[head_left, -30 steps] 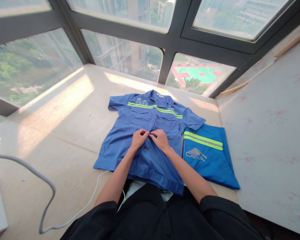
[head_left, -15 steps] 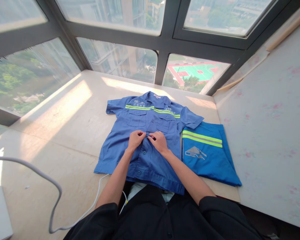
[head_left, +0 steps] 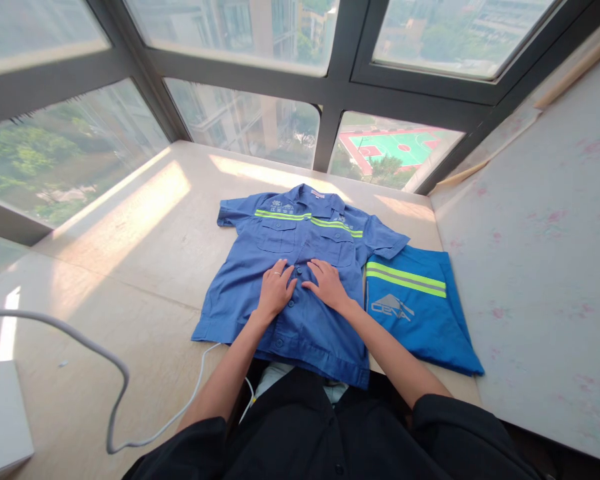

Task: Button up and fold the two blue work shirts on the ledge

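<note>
A blue short-sleeved work shirt (head_left: 240, 280) lies spread front side up, its collar toward the window and its hem at my body. Yellow reflective stripes cross its chest above two flap pockets. My left hand (head_left: 276, 288) rests on the shirt front just left of the button line, fingers apart. On the other side of that line my right hand (head_left: 327, 283) lies with its fingers spread on the cloth. Between them a button (head_left: 299, 271) shows on the placket. Neither hand grips anything.
A folded brighter blue garment (head_left: 420, 333) with a yellow-grey stripe lies at the right, partly under the shirt's sleeve. A grey cable (head_left: 115, 363) loops at the left beside a white box-like object (head_left: 3, 413). Windows and a papered wall (head_left: 535, 280) border the pale ledge (head_left: 145, 247).
Both hands were pinching the shirt placket at a button. Now they have let go, opened and moved slightly apart, lying flat on the cloth. The view has shifted slightly.
</note>
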Motion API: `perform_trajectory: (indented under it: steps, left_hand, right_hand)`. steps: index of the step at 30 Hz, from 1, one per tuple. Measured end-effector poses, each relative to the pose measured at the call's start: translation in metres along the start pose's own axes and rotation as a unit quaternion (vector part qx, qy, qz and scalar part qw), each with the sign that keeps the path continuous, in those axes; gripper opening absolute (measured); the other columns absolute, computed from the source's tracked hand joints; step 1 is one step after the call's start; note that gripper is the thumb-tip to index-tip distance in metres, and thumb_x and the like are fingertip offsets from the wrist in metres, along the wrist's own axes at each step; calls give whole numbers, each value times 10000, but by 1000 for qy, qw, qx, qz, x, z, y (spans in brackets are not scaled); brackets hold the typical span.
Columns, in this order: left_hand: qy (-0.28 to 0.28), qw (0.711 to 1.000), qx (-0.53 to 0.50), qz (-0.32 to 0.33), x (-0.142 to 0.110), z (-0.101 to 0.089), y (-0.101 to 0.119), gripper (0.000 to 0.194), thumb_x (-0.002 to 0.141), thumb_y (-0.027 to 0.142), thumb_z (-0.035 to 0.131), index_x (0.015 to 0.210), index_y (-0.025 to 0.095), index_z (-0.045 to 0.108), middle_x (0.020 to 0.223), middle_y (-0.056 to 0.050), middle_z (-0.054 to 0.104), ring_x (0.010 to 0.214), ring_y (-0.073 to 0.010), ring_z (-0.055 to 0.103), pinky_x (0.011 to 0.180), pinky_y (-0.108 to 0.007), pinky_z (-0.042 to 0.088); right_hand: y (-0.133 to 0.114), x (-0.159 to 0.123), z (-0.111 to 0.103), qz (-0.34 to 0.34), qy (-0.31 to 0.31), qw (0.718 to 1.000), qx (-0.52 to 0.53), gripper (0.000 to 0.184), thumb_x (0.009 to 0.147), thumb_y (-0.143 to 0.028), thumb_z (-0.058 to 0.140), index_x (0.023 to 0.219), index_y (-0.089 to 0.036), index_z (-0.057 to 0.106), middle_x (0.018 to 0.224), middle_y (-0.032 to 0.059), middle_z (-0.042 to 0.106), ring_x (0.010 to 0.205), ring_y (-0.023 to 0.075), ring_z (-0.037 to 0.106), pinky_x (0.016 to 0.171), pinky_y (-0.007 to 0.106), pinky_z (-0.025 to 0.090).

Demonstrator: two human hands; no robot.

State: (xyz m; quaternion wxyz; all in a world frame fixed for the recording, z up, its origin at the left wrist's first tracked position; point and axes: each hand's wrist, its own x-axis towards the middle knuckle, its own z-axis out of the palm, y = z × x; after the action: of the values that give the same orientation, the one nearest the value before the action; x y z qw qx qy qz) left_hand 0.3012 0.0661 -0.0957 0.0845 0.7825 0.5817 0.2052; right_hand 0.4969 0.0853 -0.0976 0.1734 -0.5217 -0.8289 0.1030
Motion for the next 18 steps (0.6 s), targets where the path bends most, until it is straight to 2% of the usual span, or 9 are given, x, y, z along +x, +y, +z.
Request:
perform_trajectory:
  steps: [3,7,14,18]
  left_hand:
    - [-46,997,62,1,-15,3,0,527,998,424,376,1442,159,476,1536,-134,386,1460,-285,283,1167,-503,240]
    - [-74,991,112,-25,-31,2,-8,654,990,557,297,1523,182,348,1590,-125,265,1478,-294,236,1178,-589,138]
    - [-67,981,166,-71,-56,-21,-40,709,977,581,301,1534,144,322,1592,-160,248,1479,-302,229,1192,-541,138]
    - [-57,977,172,-116,-70,-27,-45,712,966,572,334,1533,141,329,1593,-165,245,1479,-322,219,1189,-561,129]
  right_hand:
    - [10,-20,-5,15,-61,996,-67,692,953,-572,468,1463,-106,438,1543,179,362,1425,321,318,1139,484,295]
    - [24,-41,-8,9,-107,988,-115,720,985,-603,326,1524,-125,339,1607,145,228,1490,298,195,1200,496,175]
    - [34,-48,-8,7,-110,987,-119,712,990,-594,315,1546,-149,294,1612,149,199,1499,294,173,1205,509,159]
    - [34,-50,-9,-1,-113,988,-107,692,989,-570,359,1547,-166,295,1613,146,193,1500,300,168,1202,523,167]
